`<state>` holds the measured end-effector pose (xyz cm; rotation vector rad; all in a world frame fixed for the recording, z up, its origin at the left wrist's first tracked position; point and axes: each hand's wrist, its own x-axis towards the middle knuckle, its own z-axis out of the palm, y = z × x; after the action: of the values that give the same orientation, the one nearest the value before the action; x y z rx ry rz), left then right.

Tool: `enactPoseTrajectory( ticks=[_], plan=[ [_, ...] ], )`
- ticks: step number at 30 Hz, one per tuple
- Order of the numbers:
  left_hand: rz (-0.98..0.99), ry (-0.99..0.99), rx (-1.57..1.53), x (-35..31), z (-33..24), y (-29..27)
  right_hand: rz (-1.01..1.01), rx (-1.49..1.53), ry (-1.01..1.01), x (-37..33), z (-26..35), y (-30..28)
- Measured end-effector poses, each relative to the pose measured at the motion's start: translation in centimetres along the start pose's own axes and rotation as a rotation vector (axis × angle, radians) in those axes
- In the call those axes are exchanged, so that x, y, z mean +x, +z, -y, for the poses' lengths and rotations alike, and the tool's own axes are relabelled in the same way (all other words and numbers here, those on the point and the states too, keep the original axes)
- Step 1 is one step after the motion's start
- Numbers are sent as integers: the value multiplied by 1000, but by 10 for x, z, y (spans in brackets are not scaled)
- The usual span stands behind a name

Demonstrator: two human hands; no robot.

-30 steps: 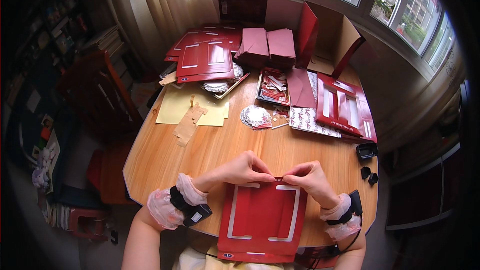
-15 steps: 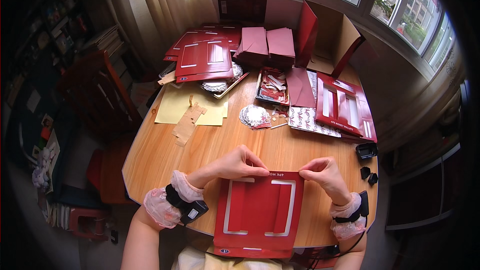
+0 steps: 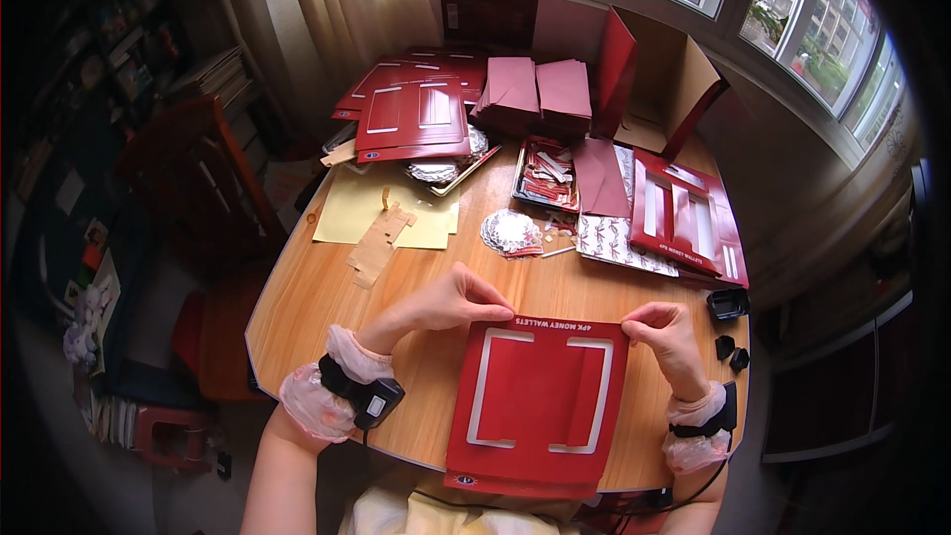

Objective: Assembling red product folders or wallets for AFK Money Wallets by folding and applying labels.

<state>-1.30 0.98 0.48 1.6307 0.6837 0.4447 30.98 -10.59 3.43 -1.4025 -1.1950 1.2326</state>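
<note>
Fingers (image 3: 492,311) of the left hand (image 3: 454,297) and right hand (image 3: 669,335) pinch the far edge of a red card (image 3: 540,391), its bracket-shaped slots (image 3: 477,389) below them in view.

white lettering (image 3: 554,325) on near red card (image 3: 540,396) and right-hand red card (image 3: 679,213)

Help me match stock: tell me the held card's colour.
The held card is red, clearest in the head view.

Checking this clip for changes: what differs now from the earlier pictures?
The left hand moved left and the right hand right, spreading apart along the far edge of the red card, which shifted forward. Both still pinch it. The envelopes and doilies stayed put.
</note>
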Motion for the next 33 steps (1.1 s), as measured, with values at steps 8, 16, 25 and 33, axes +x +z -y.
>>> enactPoseTrajectory(
  ticks=[8, 16, 25, 33],
  plan=[
    [-7, -42, -187, 2, 5, -7, -52, 58, -58, 6, -6, -18],
    [-4, -95, -292, 5, 8, -9, -33, 97, -19, 11, -15, -24],
    [54, 47, -370, 6, 9, -9, -60, 163, -5, 13, -22, -32],
    [-196, 648, 340, 5, -4, 2, 45, 385, 152, 14, -29, -22]
  ],
)
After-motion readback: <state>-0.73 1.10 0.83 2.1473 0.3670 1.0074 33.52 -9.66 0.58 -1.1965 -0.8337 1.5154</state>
